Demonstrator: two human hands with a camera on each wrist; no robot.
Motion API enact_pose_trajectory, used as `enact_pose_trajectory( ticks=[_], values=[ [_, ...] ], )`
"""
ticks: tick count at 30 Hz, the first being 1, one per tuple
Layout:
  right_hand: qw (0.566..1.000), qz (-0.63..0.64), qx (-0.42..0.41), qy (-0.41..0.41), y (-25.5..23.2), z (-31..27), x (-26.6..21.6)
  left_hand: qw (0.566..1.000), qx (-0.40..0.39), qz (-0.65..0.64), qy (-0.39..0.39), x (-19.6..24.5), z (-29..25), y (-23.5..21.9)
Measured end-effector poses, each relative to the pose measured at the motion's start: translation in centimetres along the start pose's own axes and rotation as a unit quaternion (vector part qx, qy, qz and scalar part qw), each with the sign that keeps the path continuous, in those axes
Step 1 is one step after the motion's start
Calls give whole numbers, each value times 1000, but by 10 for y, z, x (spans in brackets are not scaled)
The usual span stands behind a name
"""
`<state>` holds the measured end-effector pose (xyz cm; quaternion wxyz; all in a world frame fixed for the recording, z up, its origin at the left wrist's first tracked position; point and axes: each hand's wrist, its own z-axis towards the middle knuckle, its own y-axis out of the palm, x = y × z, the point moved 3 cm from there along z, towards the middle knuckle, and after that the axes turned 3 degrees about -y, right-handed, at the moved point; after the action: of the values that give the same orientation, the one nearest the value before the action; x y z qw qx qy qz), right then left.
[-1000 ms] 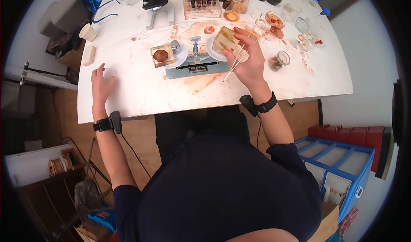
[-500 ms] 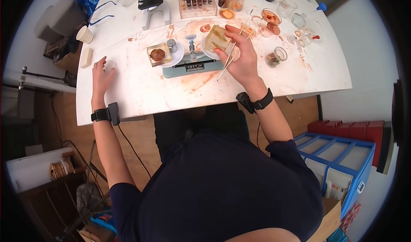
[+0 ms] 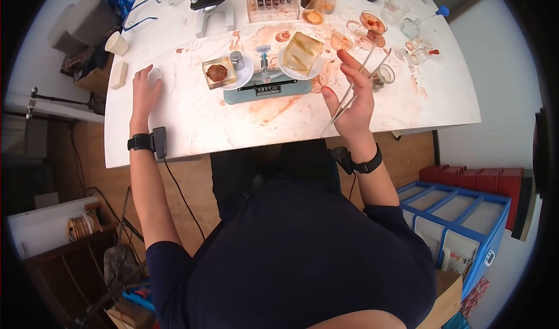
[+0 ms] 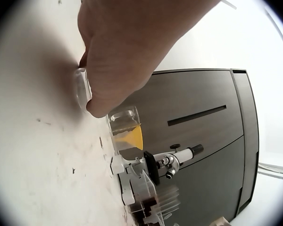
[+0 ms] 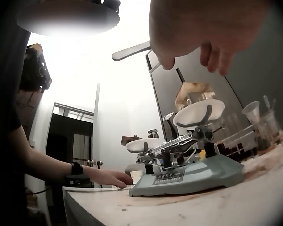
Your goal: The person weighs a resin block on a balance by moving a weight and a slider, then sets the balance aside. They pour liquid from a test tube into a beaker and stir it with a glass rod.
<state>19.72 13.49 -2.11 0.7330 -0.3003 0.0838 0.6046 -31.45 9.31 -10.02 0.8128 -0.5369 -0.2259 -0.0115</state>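
My right hand (image 3: 356, 105) holds a pair of long metal tweezers (image 3: 343, 109) across its palm, thumb and fingers spread, to the right of a balance scale (image 3: 268, 91). The scale's right pan (image 3: 317, 70) bears a clear resin block (image 3: 303, 52) with a yellowish specimen inside. On the left pan (image 3: 247, 76) stands a silver weight (image 3: 236, 59) beside a resin block (image 3: 218, 73) holding a brown lump. My left hand (image 3: 145, 93) rests on the table's left side, thumb and fingers around a small clear glass dish (image 4: 81, 87), mostly hidden by the hand.
Behind the scale stand a microscope (image 3: 208, 6), a test tube rack (image 3: 272, 10) and flasks. Rightward are a glass jar (image 3: 383, 75), a red-stained dish (image 3: 372, 22) and beakers. A paper cup (image 3: 117, 44), a white block (image 3: 119, 75) and blue-armed glasses (image 3: 141, 22) lie left. Reddish stains mark the table.
My right hand has let go of the block with the yellowish specimen, which now sits on the right pan. It has moved right and toward me with the tweezers. The left hand stays about in place.
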Motion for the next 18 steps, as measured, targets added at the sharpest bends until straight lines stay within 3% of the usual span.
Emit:
enact_pose_trajectory(
  ticks=[4, 7, 13, 18],
  values=[
    [1000, 12, 0, 26, -10, -21, 1, 998, 51, 10, 27, 16, -7, 0],
    [999, -17, -12, 34, -13, -39, 11, 993, 107, 3, 55, 58, -28, -14],
    [997, -30, -44, 64, -11, -56, 16, 983, 96, -152, 46, 148, -100, -22],
    [998, 10, -61, -20, -4, -14, -9, 984, 82, -157, 21, 151, -147, 6]
  ],
)
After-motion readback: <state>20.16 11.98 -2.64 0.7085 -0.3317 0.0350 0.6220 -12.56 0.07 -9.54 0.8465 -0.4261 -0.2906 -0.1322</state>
